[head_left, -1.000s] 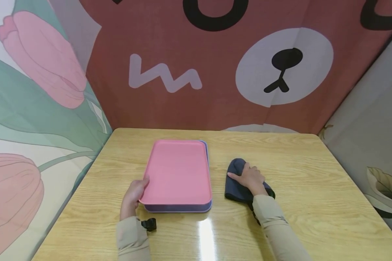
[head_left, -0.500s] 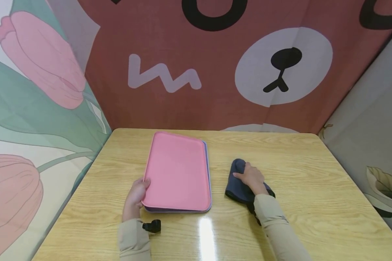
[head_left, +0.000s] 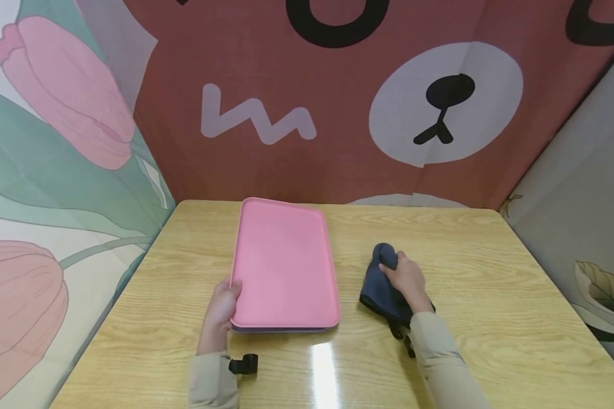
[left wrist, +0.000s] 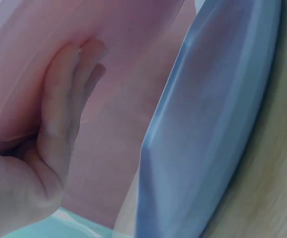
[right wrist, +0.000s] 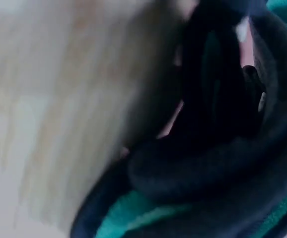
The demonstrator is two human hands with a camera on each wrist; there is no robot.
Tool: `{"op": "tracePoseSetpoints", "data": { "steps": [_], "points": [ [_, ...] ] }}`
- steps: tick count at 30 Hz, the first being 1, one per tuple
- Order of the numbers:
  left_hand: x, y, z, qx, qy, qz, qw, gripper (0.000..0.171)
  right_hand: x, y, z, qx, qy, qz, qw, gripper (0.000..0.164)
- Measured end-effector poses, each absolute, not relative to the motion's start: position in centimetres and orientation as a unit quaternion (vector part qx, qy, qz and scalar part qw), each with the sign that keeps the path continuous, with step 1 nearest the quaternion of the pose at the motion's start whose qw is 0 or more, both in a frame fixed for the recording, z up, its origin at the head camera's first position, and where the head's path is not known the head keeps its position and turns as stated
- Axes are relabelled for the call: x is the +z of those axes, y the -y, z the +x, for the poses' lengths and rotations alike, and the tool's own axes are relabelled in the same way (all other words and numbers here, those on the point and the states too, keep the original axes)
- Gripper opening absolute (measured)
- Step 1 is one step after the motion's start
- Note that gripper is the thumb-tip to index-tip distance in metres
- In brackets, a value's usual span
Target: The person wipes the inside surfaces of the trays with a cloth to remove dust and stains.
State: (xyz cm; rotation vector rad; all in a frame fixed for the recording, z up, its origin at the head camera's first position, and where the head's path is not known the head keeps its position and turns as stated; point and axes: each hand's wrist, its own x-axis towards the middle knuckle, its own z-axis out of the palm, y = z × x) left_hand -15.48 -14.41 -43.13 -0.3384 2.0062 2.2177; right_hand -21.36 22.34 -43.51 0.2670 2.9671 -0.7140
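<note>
My left hand [head_left: 222, 307] grips the left edge of a pink tray [head_left: 285, 267], thumb on top and fingers beneath. The pink tray is raised and tilted above a blue-purple tray [left wrist: 203, 129], which rests on the table and is mostly hidden in the head view. To the right, my right hand [head_left: 408, 278] pinches a soft dark navy cloth item [head_left: 381, 289] with black edging, bunched up under the fingers. In the right wrist view green lining [right wrist: 133, 210] shows among its dark folds; its exact kind cannot be told.
The light wooden table [head_left: 491, 318] meets a brown bear-print cloth [head_left: 266, 170] at the back. Printed cloth hangs at both sides. A black wrist device [head_left: 244, 364] sits at my left cuff.
The pink tray has risen and tilted off the tray beneath, shifting slightly right with my left hand. My right hand has closed more on the navy cloth item and drawn it up and right.
</note>
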Motion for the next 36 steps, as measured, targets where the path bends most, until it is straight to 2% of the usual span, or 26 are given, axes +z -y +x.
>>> {"op": "tracePoseSetpoints", "data": {
  "steps": [5, 13, 22, 30, 36],
  "points": [
    [-42.8, 12.7, -15.0, 0.729, -0.677, -0.102, 0.029, 0.039, -42.0, -22.7, -20.5, -0.251, -0.965, 0.078, -0.003, 0.061],
    [-43.6, 9.4, -14.3, 0.710, -0.700, -0.074, -0.024, 0.034, -38.9, -21.1, -19.5, -0.281, -0.958, 0.040, -0.034, 0.056],
    [-44.3, 6.9, -13.5, 0.718, -0.694, -0.042, -0.028, 0.032, -37.5, -19.1, -19.0, -0.313, -0.949, 0.017, -0.038, 0.058],
    [-44.4, 5.2, -12.4, 0.674, -0.738, 0.005, -0.042, 0.028, -37.1, -17.7, -18.8, -0.318, -0.944, -0.039, -0.071, 0.056],
    [-44.2, 3.9, -11.4, 0.681, -0.731, 0.036, -0.022, 0.025, -36.3, -16.7, -18.6, -0.321, -0.939, -0.067, -0.105, 0.055]
  ]
}}
